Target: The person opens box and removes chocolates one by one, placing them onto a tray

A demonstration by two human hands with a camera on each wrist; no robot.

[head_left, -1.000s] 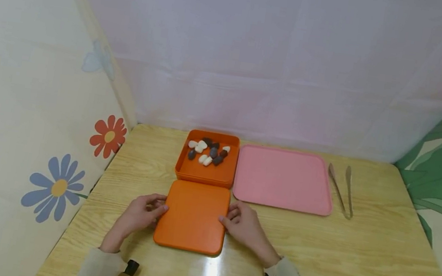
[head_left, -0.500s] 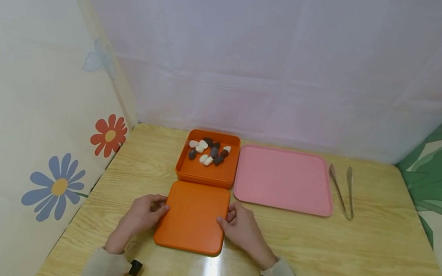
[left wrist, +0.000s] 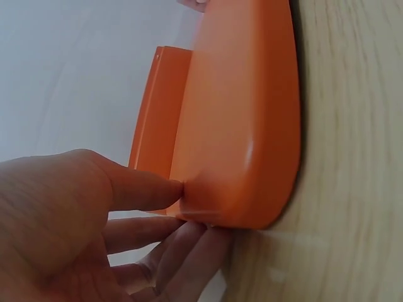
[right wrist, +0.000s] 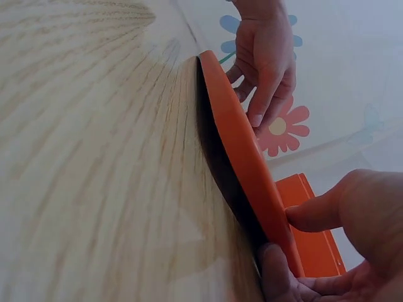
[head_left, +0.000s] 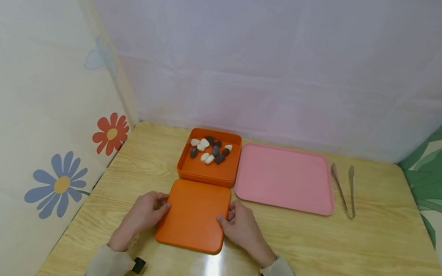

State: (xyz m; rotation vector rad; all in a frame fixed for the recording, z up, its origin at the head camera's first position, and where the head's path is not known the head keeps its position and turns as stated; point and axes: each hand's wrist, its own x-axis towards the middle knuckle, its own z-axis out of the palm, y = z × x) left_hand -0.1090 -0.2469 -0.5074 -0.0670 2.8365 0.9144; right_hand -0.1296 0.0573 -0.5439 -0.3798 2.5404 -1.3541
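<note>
An orange lid (head_left: 194, 216) lies flat on the wooden table (head_left: 356, 265), just in front of an open orange box (head_left: 208, 170) that holds several white and dark stones (head_left: 210, 150). My left hand (head_left: 145, 214) pinches the lid's left edge, thumb on top and fingers under the rim, as the left wrist view shows on the lid (left wrist: 239, 126). My right hand (head_left: 240, 227) pinches the right edge the same way, with the lid (right wrist: 242, 148) seen edge-on from the right wrist and the left hand (right wrist: 264, 56) on its far side.
A pink tray (head_left: 285, 177) lies right of the orange box. Metal tongs (head_left: 345, 189) rest beyond the tray near the table's right side. Patterned walls close in on the left, back and right.
Both hands have kept their hold on the lid's edges; the lid and hands sit slightly farther from me than a second ago. Otherwise nothing has moved.
</note>
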